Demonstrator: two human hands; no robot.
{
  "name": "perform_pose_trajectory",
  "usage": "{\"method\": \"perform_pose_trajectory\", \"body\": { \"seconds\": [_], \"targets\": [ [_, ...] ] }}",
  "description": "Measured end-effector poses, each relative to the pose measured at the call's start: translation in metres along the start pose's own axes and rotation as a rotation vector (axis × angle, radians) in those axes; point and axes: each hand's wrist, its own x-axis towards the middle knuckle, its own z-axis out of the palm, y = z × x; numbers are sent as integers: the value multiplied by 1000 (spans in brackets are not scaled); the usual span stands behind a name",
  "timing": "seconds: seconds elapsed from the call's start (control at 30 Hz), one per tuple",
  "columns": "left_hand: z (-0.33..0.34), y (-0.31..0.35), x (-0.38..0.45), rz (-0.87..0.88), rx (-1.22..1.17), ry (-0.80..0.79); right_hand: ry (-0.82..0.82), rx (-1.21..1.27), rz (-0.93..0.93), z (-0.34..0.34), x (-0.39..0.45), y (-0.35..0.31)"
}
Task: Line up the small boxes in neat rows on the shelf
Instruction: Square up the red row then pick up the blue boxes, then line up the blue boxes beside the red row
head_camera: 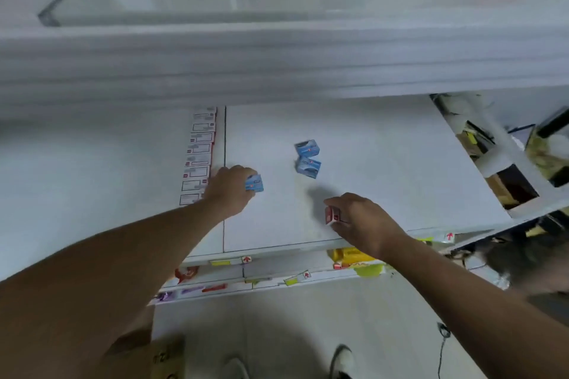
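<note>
Boxes in white and red line the shelf seam, just left of the left hand gripping a blue box; the right hand pinches a red-white box near the front edge.

A white shelf is seen with a thin dark seam running front to back. Left of the seam, a straight row of white-and-red boxes is laid flat. Right of it, two blue boxes are found touching, slightly skewed, mid-shelf.
</note>
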Motion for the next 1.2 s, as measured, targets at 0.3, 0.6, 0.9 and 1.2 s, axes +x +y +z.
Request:
{"method": "perform_pose_trajectory", "body": {
  "seconds": [0.3, 0.6, 0.9, 1.2],
  "targets": [
    [5, -15, -9, -6, -117, 62, -27, -17, -18, 26, 26, -33],
    [-14, -40, -96, -138, -310, 307, -57, -101, -109, 27, 77, -96],
    [2, -52, -140, -202, -424, 350, -58, -198, -160, 66, 112, -124],
    [14, -51, -157, -216, -453, 356, -31, -186, -149, 89, 114, -127]
  ]
}}
